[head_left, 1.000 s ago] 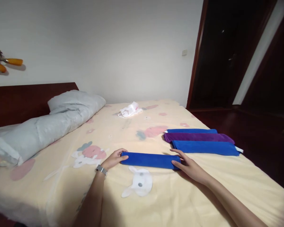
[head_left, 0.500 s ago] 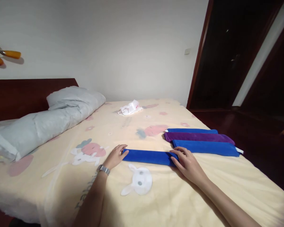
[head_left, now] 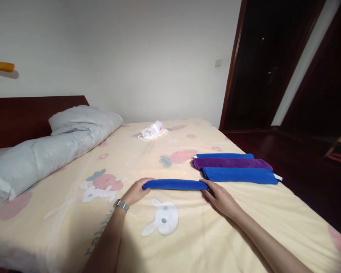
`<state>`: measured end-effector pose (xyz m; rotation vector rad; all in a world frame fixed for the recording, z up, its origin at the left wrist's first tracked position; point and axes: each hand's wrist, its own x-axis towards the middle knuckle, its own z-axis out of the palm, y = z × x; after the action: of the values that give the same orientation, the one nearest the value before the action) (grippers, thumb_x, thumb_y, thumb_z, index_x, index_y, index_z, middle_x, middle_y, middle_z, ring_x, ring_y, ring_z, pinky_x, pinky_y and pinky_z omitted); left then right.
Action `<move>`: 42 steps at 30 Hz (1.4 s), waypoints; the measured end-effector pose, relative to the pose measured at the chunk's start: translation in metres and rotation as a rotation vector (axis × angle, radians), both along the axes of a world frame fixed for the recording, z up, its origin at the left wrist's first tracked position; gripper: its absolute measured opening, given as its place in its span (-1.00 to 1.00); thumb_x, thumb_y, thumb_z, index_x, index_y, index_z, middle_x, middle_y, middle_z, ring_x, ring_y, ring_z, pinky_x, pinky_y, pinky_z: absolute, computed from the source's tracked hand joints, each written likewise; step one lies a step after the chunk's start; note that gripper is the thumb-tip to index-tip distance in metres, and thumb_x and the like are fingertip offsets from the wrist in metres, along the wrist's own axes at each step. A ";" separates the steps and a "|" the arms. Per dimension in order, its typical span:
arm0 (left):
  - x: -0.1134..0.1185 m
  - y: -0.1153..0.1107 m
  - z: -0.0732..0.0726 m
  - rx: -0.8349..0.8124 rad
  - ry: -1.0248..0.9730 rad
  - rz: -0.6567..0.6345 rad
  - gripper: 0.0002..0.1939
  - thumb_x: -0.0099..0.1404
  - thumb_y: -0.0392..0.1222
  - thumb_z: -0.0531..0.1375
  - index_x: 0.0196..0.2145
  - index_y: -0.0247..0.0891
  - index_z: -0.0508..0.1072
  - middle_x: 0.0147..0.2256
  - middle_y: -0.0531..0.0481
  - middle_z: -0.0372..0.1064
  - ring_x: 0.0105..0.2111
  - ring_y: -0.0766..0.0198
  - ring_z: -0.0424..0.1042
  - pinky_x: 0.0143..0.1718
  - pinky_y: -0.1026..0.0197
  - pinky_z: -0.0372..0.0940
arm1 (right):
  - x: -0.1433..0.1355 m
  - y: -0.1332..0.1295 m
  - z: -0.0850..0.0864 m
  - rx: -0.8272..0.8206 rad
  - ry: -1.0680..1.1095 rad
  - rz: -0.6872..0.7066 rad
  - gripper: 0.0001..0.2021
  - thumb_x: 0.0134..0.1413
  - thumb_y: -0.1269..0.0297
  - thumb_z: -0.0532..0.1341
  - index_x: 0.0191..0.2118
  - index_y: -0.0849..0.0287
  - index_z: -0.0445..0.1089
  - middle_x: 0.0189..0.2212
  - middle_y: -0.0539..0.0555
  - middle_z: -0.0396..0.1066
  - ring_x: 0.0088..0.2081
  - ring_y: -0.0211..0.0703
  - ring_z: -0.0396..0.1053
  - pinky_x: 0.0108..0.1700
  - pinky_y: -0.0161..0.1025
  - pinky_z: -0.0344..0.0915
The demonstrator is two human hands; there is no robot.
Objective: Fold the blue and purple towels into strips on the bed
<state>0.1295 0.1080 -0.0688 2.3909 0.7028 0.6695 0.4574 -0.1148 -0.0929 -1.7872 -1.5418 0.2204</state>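
A narrow, folded blue towel (head_left: 174, 184) stretches between my two hands just above or on the bed sheet; I cannot tell whether its underside touches. My left hand (head_left: 138, 189), with a silver watch on the wrist, pinches its left end. At the other end, my right hand (head_left: 218, 195) grips it with thumb and fingers. Right of that hand lie several folded towels side by side: a near blue towel (head_left: 240, 175), a purple towel (head_left: 233, 163) in the middle and a far blue towel (head_left: 224, 156).
The bed's cream sheet (head_left: 193, 231) carries rabbit and carrot prints. A crumpled white plastic bag (head_left: 152, 131) lies toward the back. Along the left is a rolled grey quilt (head_left: 71, 138) by the dark headboard (head_left: 36, 117). Past the right edge is dark floor (head_left: 258, 146).
Both hands have closed on the ends of the blue towel, which now shows a narrower, slightly bowed edge. The view has shifted a little to the right.
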 end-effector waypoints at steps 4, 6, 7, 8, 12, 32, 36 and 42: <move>-0.005 -0.001 0.005 -0.209 -0.092 0.034 -0.56 0.30 -0.01 0.23 0.09 -0.20 0.47 0.00 -0.08 0.50 -0.07 0.08 0.49 -0.02 0.11 0.38 | 0.002 -0.001 0.005 0.002 0.291 -0.075 -0.50 0.27 -0.09 0.06 0.20 0.06 0.29 -0.29 0.08 0.53 -0.26 0.00 0.49 -0.21 -0.14 0.39; -0.006 -0.003 0.008 -0.332 -0.174 0.004 -0.49 0.28 0.07 0.26 0.09 -0.25 0.46 -0.01 -0.12 0.50 -0.06 0.08 0.48 -0.04 0.12 0.38 | 0.005 -0.001 0.007 0.067 0.453 -0.078 -0.46 0.22 -0.16 0.13 0.14 0.11 0.33 -0.22 0.10 0.54 -0.19 0.02 0.49 -0.17 -0.16 0.40; -0.006 -0.004 0.010 -0.381 -0.207 -0.009 -0.46 0.25 0.10 0.29 0.09 -0.26 0.46 -0.02 -0.14 0.50 -0.05 0.08 0.48 -0.03 0.12 0.37 | 0.007 -0.001 0.008 0.102 0.518 -0.066 -0.45 0.19 -0.18 0.16 0.11 0.12 0.36 -0.17 0.12 0.54 -0.13 0.04 0.48 -0.14 -0.17 0.40; -0.005 -0.005 0.012 -0.418 -0.225 -0.015 -0.44 0.23 0.12 0.31 0.07 -0.27 0.47 -0.03 -0.15 0.51 -0.05 0.07 0.47 -0.03 0.12 0.36 | 0.009 -0.001 0.009 0.128 0.565 -0.049 -0.45 0.16 -0.19 0.18 0.08 0.14 0.39 -0.15 0.13 0.53 -0.10 0.05 0.47 -0.13 -0.18 0.40; -0.004 -0.006 0.014 -0.496 -0.218 -0.019 -0.40 0.17 0.17 0.35 0.04 -0.29 0.49 -0.11 -0.15 0.54 -0.10 0.08 0.49 -0.06 0.12 0.35 | 0.017 -0.004 0.011 0.101 0.618 -0.011 -0.49 0.13 -0.20 0.22 -0.10 0.19 0.45 -0.48 0.04 0.47 -0.45 -0.13 0.41 -0.44 -0.27 0.29; -0.016 -0.004 0.011 -0.726 -0.025 -0.108 -0.50 -0.05 -0.01 0.52 -0.23 -0.31 0.49 -0.31 -0.03 0.52 -0.25 0.16 0.51 -0.20 0.20 0.33 | 0.024 -0.024 0.017 -0.103 0.723 0.189 -0.57 -0.01 -0.04 0.40 -0.46 0.19 0.26 -0.55 -0.09 0.16 -0.51 -0.37 0.10 -0.49 -0.37 0.09; -0.016 -0.009 0.017 -0.650 0.005 -0.126 -0.53 0.02 0.07 0.47 -0.26 -0.31 0.50 -0.33 -0.01 0.49 -0.27 0.17 0.48 -0.22 0.22 0.30 | 0.019 -0.023 0.015 -0.171 0.878 0.155 -0.58 0.02 -0.10 0.34 -0.34 0.16 0.29 -0.68 -0.16 0.17 -0.68 -0.40 0.08 -0.65 -0.41 -0.04; -0.007 -0.025 0.022 -0.315 0.017 -0.033 -0.51 0.12 0.17 0.39 -0.21 -0.32 0.57 -0.46 0.04 0.42 -0.45 0.25 0.39 -0.41 0.27 0.23 | 0.007 -0.021 0.025 -0.023 1.112 0.068 -0.61 -0.01 -0.01 0.34 -0.20 0.15 0.32 -0.60 0.00 0.41 -0.57 -0.16 0.43 -0.60 -0.35 0.27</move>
<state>0.1227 0.0831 -0.0466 2.1161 0.7162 0.4853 0.4648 -0.1362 -0.0681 -1.2205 -0.7673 1.0555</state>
